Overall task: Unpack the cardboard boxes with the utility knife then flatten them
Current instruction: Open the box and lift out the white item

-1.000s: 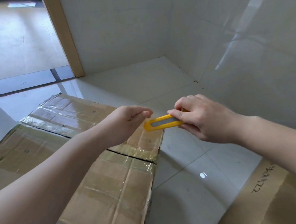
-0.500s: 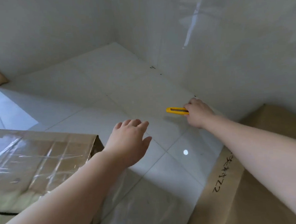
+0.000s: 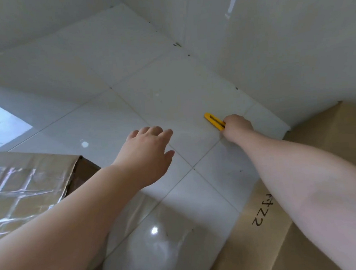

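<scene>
Your right hand [image 3: 236,125] grips the yellow utility knife [image 3: 214,121] low against the floor tiles [image 3: 170,93] by the wall; its blade can't be made out. Left hand [image 3: 148,157] hovers with fingers relaxed. Taped box [image 3: 28,192] and flat cardboard [image 3: 263,244] are both cut off.

A bare room corner indoors, most likely in a home or a storeroom; which one cannot be told. Glossy white floor tiles [image 3: 151,119] with thin grout lines meet 2 plain white walls [image 3: 292,44], and the floor mirrors ceiling lights as bright spots. Worn cardboard boxes lie on the floor: one wrapped in shiny clear tape [image 3: 28,185] at the left, another flattened sheet with handwritten marks [image 3: 262,234] at the right. No furniture shows in view.
</scene>
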### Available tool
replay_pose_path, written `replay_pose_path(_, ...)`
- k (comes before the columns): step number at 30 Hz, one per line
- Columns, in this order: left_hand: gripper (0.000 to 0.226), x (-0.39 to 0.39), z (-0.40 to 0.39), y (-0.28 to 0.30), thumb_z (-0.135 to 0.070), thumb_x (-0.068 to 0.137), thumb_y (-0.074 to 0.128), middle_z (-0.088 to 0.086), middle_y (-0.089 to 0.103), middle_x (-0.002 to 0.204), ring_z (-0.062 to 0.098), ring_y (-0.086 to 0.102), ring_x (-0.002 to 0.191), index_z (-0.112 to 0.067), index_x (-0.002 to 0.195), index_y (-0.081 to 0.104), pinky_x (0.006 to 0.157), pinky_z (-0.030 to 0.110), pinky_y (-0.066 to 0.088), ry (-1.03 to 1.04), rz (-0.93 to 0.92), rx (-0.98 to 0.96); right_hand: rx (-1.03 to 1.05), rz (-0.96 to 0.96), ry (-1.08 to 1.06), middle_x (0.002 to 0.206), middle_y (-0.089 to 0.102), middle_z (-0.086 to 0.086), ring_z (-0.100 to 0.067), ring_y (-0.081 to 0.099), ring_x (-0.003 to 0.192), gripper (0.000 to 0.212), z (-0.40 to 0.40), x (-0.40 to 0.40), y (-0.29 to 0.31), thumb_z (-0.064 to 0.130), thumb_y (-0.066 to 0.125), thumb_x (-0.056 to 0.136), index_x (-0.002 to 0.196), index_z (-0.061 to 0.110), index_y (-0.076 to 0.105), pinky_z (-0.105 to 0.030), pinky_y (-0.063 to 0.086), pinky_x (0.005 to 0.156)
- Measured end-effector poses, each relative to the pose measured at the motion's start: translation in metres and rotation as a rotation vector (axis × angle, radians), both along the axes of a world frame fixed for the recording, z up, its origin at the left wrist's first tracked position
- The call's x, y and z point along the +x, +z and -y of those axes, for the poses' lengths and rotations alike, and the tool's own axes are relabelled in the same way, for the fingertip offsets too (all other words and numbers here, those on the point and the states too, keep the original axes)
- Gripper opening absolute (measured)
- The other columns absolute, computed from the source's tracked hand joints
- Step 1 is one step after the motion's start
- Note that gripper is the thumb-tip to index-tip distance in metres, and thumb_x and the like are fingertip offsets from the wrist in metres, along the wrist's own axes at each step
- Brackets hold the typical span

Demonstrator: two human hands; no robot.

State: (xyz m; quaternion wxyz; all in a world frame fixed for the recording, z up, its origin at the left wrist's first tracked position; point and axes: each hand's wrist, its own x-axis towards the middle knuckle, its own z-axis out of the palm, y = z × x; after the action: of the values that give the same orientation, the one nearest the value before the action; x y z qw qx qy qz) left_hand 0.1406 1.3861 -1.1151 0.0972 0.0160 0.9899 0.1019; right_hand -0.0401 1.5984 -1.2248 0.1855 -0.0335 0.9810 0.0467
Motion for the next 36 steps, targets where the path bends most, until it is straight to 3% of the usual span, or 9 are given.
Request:
replay_pose_path(4,0.046,0.001,-0.001,0.002,-0.041,0.097,0.040,-0.003,0.046,0.138,0.021,0.039,0.128,-0.023,0.139,0.038,0.107,0.032,0.028,-0.017,-0.023,0.017,-0.026,0.032,0.023,0.110,0.065,-0.011,-0.031,0.062,0.101,0.019,-0.003,0.001,0.000,0.022,0.063,0.083,0.100,0.013,0.065,-0.029,0.041,0.072)
replay_pose_path(6,0.046,0.002,-0.001,0.007,-0.039,0.097,0.041,-0.003,0.045,0.138,0.021,0.038,0.128,-0.024,0.140,0.037,0.106,0.031,0.028,-0.036,-0.042,0.028,-0.041,0.038,0.043,0.111,0.064,-0.012,-0.032,0.060,0.102,0.025,0.002,-0.002,0.008,0.030,0.066,0.083,0.100,0.012,0.063,-0.029,0.041,0.071)
replay_pose_path(10,0.043,0.005,0.012,0.025,-0.036,0.097,0.042,-0.005,0.047,0.136,0.019,0.039,0.127,-0.025,0.139,0.040,0.103,0.029,0.030,-0.053,-0.108,0.025,-0.208,-0.037,0.108,0.133,0.055,-0.015,-0.033,0.051,0.122,0.044,0.046,-0.009,0.047,0.035,0.060,0.090,0.125,0.008,0.057,-0.035,0.044,0.093)
replay_pose_path(16,0.041,0.048,0.077,0.074,-0.033,0.095,0.047,-0.005,0.049,0.136,0.020,0.043,0.125,-0.027,0.136,0.047,0.099,0.031,0.036,0.005,-0.160,-0.075,-0.489,-0.109,0.458,0.119,0.061,-0.019,-0.035,0.056,0.111,0.044,0.164,0.027,0.122,0.034,0.059,0.092,0.125,0.005,0.060,-0.033,0.044,0.086)
replay_pose_path(19,0.036,0.094,0.127,0.103,-0.025,0.091,0.051,-0.002,0.056,0.128,0.023,0.052,0.117,-0.025,0.127,0.057,0.093,0.035,0.045,0.087,-0.166,-0.143,-0.559,-0.124,0.655,0.123,0.059,-0.018,-0.034,0.055,0.113,0.045,0.217,0.078,0.163,0.035,0.058,0.093,0.129,0.007,0.058,-0.032,0.042,0.088)
replay_pose_path(27,0.035,0.235,0.210,0.119,-0.017,0.090,0.048,-0.002,0.057,0.123,0.023,0.056,0.108,-0.027,0.120,0.062,0.086,0.030,0.046,0.363,-0.043,-0.176,-0.347,0.020,1.122,0.135,0.048,-0.009,-0.029,0.050,0.123,0.058,0.318,0.240,0.219,0.050,0.055,0.091,0.141,0.021,0.044,-0.032,0.041,0.094)
replay_pose_path(31,0.037,0.274,0.223,0.106,-0.020,0.090,0.044,-0.005,0.054,0.123,0.019,0.052,0.112,-0.030,0.122,0.060,0.086,0.029,0.043,0.372,-0.020,-0.141,-0.180,0.151,1.108,0.133,0.039,-0.010,-0.032,0.046,0.123,0.088,0.345,0.288,0.203,0.079,0.056,0.070,0.138,0.026,0.038,-0.038,0.042,0.098)
replay_pose_path(36,0.042,0.301,0.238,0.089,-0.020,0.092,0.042,-0.006,0.047,0.135,0.019,0.045,0.123,-0.030,0.133,0.050,0.096,0.031,0.039,0.412,-0.047,-0.075,-0.085,0.125,1.072,0.156,0.009,-0.010,-0.038,0.014,0.143,0.114,0.358,0.302,0.185,0.089,0.051,0.058,0.150,0.036,0.010,-0.054,0.023,0.113)
